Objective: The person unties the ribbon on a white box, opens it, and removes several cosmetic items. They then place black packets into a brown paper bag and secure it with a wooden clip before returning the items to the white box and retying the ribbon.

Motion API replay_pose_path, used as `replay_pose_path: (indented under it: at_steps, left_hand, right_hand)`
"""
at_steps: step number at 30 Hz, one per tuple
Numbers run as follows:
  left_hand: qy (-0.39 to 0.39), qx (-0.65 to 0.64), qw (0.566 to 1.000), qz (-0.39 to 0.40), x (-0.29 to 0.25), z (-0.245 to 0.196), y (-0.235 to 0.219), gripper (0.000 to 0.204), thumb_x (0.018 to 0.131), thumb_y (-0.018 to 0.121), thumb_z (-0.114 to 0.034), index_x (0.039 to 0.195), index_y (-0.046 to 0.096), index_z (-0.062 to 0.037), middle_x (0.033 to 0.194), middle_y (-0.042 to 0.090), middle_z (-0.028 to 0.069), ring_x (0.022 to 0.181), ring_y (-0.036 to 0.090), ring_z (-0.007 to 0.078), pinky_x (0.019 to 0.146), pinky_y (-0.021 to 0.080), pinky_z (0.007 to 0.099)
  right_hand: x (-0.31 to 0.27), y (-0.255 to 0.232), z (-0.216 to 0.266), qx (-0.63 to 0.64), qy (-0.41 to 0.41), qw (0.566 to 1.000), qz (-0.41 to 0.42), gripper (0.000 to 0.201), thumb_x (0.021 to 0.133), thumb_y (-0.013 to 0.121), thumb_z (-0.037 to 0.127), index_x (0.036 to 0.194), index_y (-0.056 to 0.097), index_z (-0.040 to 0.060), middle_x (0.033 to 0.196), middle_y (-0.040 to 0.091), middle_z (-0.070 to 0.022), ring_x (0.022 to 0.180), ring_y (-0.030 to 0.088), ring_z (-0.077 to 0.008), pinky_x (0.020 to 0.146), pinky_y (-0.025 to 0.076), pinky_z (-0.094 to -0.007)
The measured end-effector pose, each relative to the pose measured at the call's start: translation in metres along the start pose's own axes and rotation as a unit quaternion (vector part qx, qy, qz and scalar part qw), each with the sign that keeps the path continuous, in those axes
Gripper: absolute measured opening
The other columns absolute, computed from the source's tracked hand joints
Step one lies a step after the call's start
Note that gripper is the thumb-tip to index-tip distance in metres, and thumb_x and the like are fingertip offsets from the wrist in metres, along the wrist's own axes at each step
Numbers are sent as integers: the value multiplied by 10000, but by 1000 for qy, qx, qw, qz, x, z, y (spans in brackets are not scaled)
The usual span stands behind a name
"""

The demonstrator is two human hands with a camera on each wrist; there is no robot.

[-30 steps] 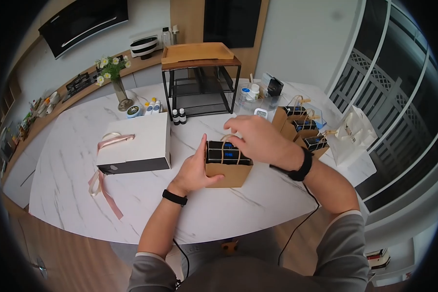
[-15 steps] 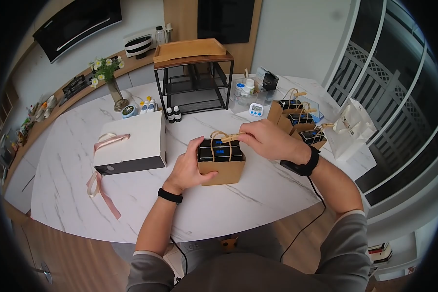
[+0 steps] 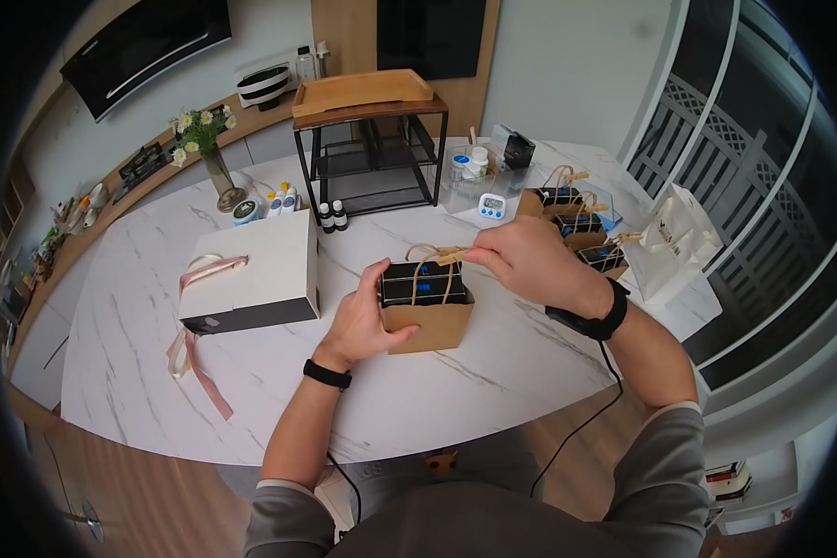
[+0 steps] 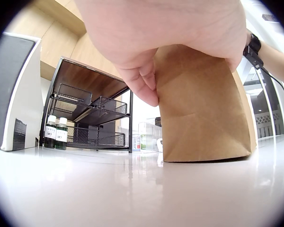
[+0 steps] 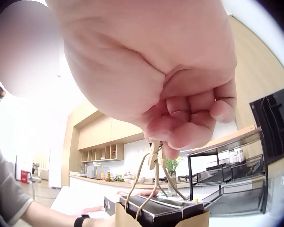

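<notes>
A small brown paper bag (image 3: 434, 327) stands on the marble-patterned table, with black boxes (image 3: 424, 288) showing at its open top. My left hand (image 3: 355, 318) grips the bag's left side, thumb across the front; the left wrist view shows its fingers round the bag (image 4: 203, 113). Above the boxes, the twisted paper handles (image 3: 422, 251) are drawn together. A wooden clothespin (image 3: 450, 255) sits at these handles, pinched at its right end between my right thumb and fingers. In the right wrist view the right hand (image 5: 156, 71) partly hides the clothespin (image 5: 153, 158).
A white box (image 3: 251, 265) with pink ribbon lies to the left. Behind are two small bottles (image 3: 333, 217) and a black rack (image 3: 372, 158). At right stand several similar bags (image 3: 577, 228), a white bag (image 3: 681, 244) and a timer (image 3: 492, 206).
My right hand has gone from above the bag's handles to their right side, where the clothespin now shows in its fingers. The left hand keeps its hold on the bag.
</notes>
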State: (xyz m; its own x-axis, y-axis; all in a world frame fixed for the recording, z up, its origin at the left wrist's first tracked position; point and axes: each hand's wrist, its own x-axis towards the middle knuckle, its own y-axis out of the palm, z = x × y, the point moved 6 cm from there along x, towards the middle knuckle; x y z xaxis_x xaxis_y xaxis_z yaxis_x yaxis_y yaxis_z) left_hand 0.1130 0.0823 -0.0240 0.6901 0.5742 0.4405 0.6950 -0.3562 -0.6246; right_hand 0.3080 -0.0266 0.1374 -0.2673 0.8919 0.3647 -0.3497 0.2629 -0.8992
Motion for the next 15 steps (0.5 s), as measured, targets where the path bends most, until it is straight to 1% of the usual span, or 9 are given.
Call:
replay_pose_path:
  at_steps: [2, 6, 8, 9, 11, 12, 13, 15]
  left_hand:
    - [9, 7, 1000, -4, 0, 1, 1, 1152, 732, 928, -282, 1578, 197, -3, 1221, 711, 246, 1098, 729, 406, 967, 582, 423]
    - [14, 3, 1000, -8, -1, 6, 3, 1165, 740, 929, -290, 1584, 180, 0, 1224, 712, 241, 1099, 729, 400, 964, 584, 422]
    - [10, 5, 1000, -2, 0, 8, 4, 1177, 739, 932, -301, 1587, 178, 15, 1231, 707, 244, 1106, 727, 399, 967, 583, 420]
    - [12, 3, 1000, 0, 0, 6, 5, 1177, 739, 932, -301, 1587, 178, 15, 1231, 707, 244, 1106, 727, 399, 967, 583, 420]
    - [49, 6, 998, -40, 0, -4, -1, 1095, 726, 925, -287, 1549, 269, 15, 1156, 706, 239, 996, 739, 405, 873, 610, 431]
    - [39, -1, 999, -36, 1, -3, 0, 1088, 730, 918, -282, 1548, 271, 26, 1163, 706, 237, 1004, 737, 411, 901, 606, 430]
    - [40, -2, 999, -33, 0, -4, 1, 1088, 730, 918, -282, 1548, 271, 26, 1163, 706, 237, 1004, 737, 411, 901, 606, 430]
    - [50, 6, 998, -43, 0, -5, 0, 1084, 735, 907, -270, 1554, 266, 36, 1155, 713, 231, 1021, 731, 426, 933, 596, 434]
  right_hand:
    - [-5, -3, 4, -53, -6, 998, -19, 259, 994, 704, 259, 876, 755, 34, 706, 661, -182, 689, 664, -383, 622, 503, -453]
    - [-16, -8, 15, -11, 14, 1000, -18, 243, 980, 717, 241, 869, 748, 27, 717, 672, -177, 702, 678, -375, 619, 510, -454]
    - [-25, -5, 22, -25, -13, 999, -26, 232, 955, 744, 236, 880, 731, 17, 718, 677, -156, 682, 681, -348, 606, 508, -442]
    - [-30, 0, 23, -27, -10, 999, -27, 232, 955, 744, 236, 880, 731, 17, 718, 677, -156, 682, 681, -348, 606, 508, -442]
    - [-39, 15, 36, -124, -92, 987, -47, 284, 969, 704, 271, 795, 641, 56, 683, 649, -121, 664, 678, -338, 606, 498, -456]
    - [-44, 15, 41, -125, -120, 979, -105, 262, 956, 717, 257, 791, 622, 77, 663, 632, -93, 629, 674, -289, 577, 479, -421]
    - [-45, 14, 43, -126, -116, 980, -105, 262, 956, 717, 257, 791, 622, 77, 663, 632, -93, 629, 674, -289, 577, 479, -421]
    - [-49, 1, 47, -64, -92, 982, -151, 275, 966, 716, 232, 781, 621, 52, 668, 642, -104, 616, 675, -296, 556, 480, -426]
